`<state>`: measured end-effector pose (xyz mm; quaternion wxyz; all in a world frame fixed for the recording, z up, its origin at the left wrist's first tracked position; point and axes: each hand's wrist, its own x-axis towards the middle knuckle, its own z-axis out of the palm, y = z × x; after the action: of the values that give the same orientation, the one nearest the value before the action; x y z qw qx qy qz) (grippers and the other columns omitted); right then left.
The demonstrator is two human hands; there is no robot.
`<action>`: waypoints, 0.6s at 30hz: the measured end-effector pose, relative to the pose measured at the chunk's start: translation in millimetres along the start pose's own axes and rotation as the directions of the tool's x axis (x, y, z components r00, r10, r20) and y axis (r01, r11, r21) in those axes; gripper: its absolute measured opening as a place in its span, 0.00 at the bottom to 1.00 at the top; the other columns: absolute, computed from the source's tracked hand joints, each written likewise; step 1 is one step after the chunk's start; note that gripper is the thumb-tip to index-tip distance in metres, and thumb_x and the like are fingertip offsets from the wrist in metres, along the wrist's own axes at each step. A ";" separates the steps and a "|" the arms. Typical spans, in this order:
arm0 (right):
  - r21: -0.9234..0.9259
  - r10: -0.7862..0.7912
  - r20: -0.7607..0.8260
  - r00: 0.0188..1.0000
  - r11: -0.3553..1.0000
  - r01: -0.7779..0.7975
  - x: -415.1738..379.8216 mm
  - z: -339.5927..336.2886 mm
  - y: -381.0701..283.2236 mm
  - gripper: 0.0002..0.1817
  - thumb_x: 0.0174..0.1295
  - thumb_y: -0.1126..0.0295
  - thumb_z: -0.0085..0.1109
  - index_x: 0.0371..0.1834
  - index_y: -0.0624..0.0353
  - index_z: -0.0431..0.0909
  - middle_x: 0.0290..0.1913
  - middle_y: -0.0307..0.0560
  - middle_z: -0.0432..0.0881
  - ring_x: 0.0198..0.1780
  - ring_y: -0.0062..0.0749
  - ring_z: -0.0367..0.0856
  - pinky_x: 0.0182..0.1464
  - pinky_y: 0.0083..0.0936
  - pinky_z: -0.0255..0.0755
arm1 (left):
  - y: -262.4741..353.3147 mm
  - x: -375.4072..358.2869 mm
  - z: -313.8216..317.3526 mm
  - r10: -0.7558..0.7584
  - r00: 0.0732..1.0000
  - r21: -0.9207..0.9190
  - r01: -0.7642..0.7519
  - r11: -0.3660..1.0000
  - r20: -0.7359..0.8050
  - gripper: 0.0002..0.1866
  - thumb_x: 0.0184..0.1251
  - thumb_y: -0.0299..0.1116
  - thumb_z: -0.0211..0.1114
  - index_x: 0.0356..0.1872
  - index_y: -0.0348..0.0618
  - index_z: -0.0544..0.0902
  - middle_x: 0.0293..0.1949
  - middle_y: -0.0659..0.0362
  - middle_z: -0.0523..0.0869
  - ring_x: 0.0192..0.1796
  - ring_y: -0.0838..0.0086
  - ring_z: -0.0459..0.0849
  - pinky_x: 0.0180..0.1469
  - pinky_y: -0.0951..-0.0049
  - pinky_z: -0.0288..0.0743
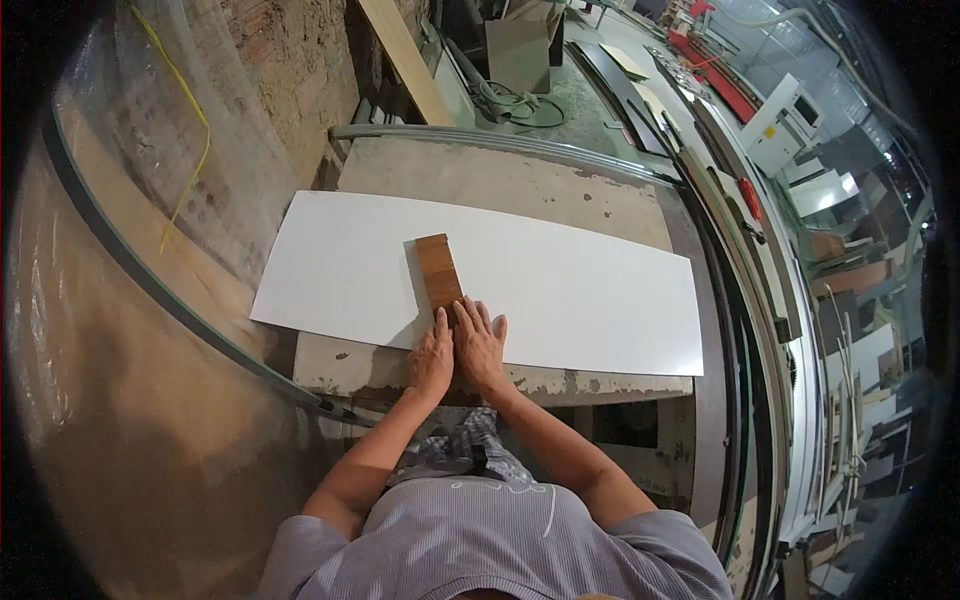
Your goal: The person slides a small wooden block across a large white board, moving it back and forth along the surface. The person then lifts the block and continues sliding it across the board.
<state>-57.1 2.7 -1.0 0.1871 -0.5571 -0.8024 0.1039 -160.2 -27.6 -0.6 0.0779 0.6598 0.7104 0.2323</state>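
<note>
A long white panel [590, 290] lies flat across a worn workbench [500, 165]. On the panel, left of its middle, rests a brown wooden piece [438, 270], its far end pointing away from me. My left hand [432, 358] is at the near end of the wooden piece, on its left side. Beside it, my right hand [480, 345] lies with fingers spread, the fingertips at the wood's near right corner. Whether the left fingers grip the wood is not clear, as they are partly hidden.
Clear plastic sheeting [150, 400] and a curved dark strip [130, 255] are on the left. A metal rail [500, 148] edges the bench's far side. Long strips and a red-handled tool [750, 198] lie on the right. A coiled hose [520, 105] is beyond the bench.
</note>
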 end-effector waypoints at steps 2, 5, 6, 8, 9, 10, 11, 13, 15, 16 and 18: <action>0.017 0.006 0.002 1.000 1.000 -0.006 3.8 1.7 -1.4 0.26 0.64 0.63 0.45 0.67 0.50 0.59 0.70 0.43 0.57 0.72 0.43 0.52 0.66 0.61 0.39 | 0.4 2.0 -4.2 -0.028 0.999 0.014 0.028 1.000 0.027 0.25 0.71 0.38 0.46 0.65 0.37 0.60 0.39 0.43 0.81 0.39 0.54 0.83 0.38 0.61 0.79; 0.028 -0.006 -0.009 1.000 1.000 0.006 12.9 1.0 -5.8 0.23 0.67 0.64 0.42 0.66 0.50 0.60 0.69 0.41 0.59 0.71 0.39 0.52 0.67 0.57 0.39 | -6.9 7.1 -3.8 0.015 0.998 -0.001 -0.016 1.000 -0.061 0.25 0.72 0.38 0.45 0.65 0.39 0.59 0.39 0.42 0.81 0.38 0.52 0.83 0.37 0.60 0.79; 0.028 -0.006 -0.005 1.000 1.000 0.006 17.1 1.6 -6.6 0.23 0.67 0.64 0.42 0.66 0.50 0.60 0.69 0.41 0.59 0.71 0.39 0.52 0.67 0.57 0.39 | -7.1 10.1 -5.1 0.013 0.998 -0.002 -0.013 1.000 -0.059 0.25 0.72 0.38 0.45 0.65 0.39 0.59 0.39 0.42 0.81 0.38 0.52 0.83 0.37 0.60 0.79; 0.044 -0.015 -0.016 1.000 0.999 0.016 26.8 3.2 -8.5 0.23 0.67 0.64 0.42 0.65 0.50 0.61 0.69 0.40 0.60 0.71 0.39 0.53 0.67 0.56 0.39 | -8.2 19.4 -7.4 -0.086 0.996 0.021 0.086 0.996 0.031 0.24 0.72 0.38 0.45 0.66 0.41 0.59 0.41 0.42 0.80 0.38 0.52 0.83 0.37 0.59 0.79; 0.050 -0.013 -0.030 0.999 0.999 0.015 32.4 5.3 -9.1 0.22 0.67 0.64 0.41 0.65 0.49 0.62 0.68 0.39 0.61 0.71 0.38 0.54 0.67 0.55 0.40 | -3.6 24.5 -17.9 -0.115 0.991 0.029 0.114 0.993 0.062 0.24 0.72 0.39 0.45 0.66 0.43 0.59 0.42 0.43 0.80 0.39 0.52 0.82 0.37 0.57 0.78; 0.052 -0.015 -0.027 1.000 0.998 0.017 38.5 6.6 -8.9 0.22 0.67 0.64 0.41 0.65 0.49 0.62 0.68 0.39 0.61 0.71 0.38 0.54 0.67 0.55 0.40 | -6.4 30.0 -14.9 -0.120 0.991 0.031 0.118 0.992 0.063 0.24 0.72 0.39 0.45 0.66 0.43 0.59 0.42 0.43 0.80 0.39 0.52 0.82 0.37 0.57 0.78; 0.067 -0.022 -0.028 0.999 0.997 0.024 45.0 7.8 -8.7 0.23 0.66 0.63 0.43 0.65 0.50 0.61 0.68 0.40 0.61 0.71 0.41 0.54 0.67 0.58 0.40 | -11.0 35.3 -9.7 -0.106 0.994 0.031 0.105 0.994 0.015 0.24 0.72 0.39 0.45 0.66 0.43 0.59 0.42 0.44 0.80 0.39 0.52 0.82 0.37 0.57 0.78; 0.084 -0.033 -0.025 0.999 0.996 0.035 59.1 10.9 -7.0 0.24 0.64 0.62 0.45 0.64 0.50 0.61 0.68 0.41 0.61 0.71 0.43 0.53 0.66 0.61 0.40 | -14.5 48.1 -7.7 -0.097 0.995 0.034 0.098 0.995 -0.034 0.24 0.71 0.39 0.45 0.66 0.44 0.59 0.42 0.45 0.80 0.39 0.52 0.82 0.37 0.57 0.78; 0.062 -0.043 -0.036 0.998 0.997 0.045 73.0 15.5 -5.0 0.24 0.64 0.61 0.45 0.64 0.51 0.61 0.68 0.41 0.61 0.70 0.43 0.54 0.66 0.60 0.40 | -18.0 61.9 -5.0 -0.129 0.991 0.010 0.129 0.992 -0.031 0.24 0.71 0.38 0.46 0.65 0.44 0.60 0.43 0.46 0.80 0.39 0.52 0.82 0.37 0.57 0.78; 0.065 -0.048 -0.028 0.998 0.997 0.050 80.5 18.4 -3.7 0.24 0.64 0.61 0.45 0.64 0.51 0.61 0.68 0.41 0.61 0.70 0.43 0.54 0.66 0.60 0.40 | -20.5 68.8 -2.5 -0.138 0.990 0.011 0.138 0.990 -0.030 0.24 0.71 0.38 0.46 0.65 0.44 0.60 0.43 0.46 0.80 0.39 0.52 0.82 0.37 0.57 0.78; 0.052 -0.041 -0.050 0.998 0.998 0.044 97.4 21.0 -1.9 0.24 0.64 0.61 0.45 0.65 0.50 0.62 0.68 0.41 0.62 0.70 0.42 0.55 0.66 0.60 0.41 | -25.0 84.6 1.7 -0.114 0.989 -0.008 0.113 0.994 -0.092 0.24 0.70 0.37 0.47 0.65 0.45 0.61 0.43 0.46 0.80 0.38 0.53 0.83 0.37 0.58 0.78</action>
<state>-97.7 93.8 -1.4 0.2236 -0.5371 -0.8062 0.1073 -191.9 54.6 3.7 0.0587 0.6068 0.7493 0.2587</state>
